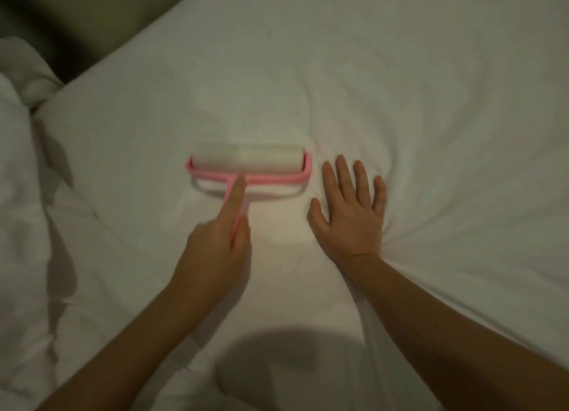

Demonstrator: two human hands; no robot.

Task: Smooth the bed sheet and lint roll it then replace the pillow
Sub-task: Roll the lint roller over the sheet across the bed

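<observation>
Head view: left hand point(215, 241) grips pink plastic lint roller point(248, 165); right hand point(351, 207) splayed flat on wrinkled sheet point(431, 102).

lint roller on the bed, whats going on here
A person is lint rolling the white bed sheet. The left hand grips the pink lint roller by its handle, roll on the sheet. The right hand presses flat beside it, fingers spread, creases fanning out from it. Bunched bedding lies at the left.

One head-worn wide-angle camera looks forward and steeply down, close over the bed sheet point(400, 71), which fills most of the frame, with a dark strip point(61, 16) in the upper left corner.
</observation>
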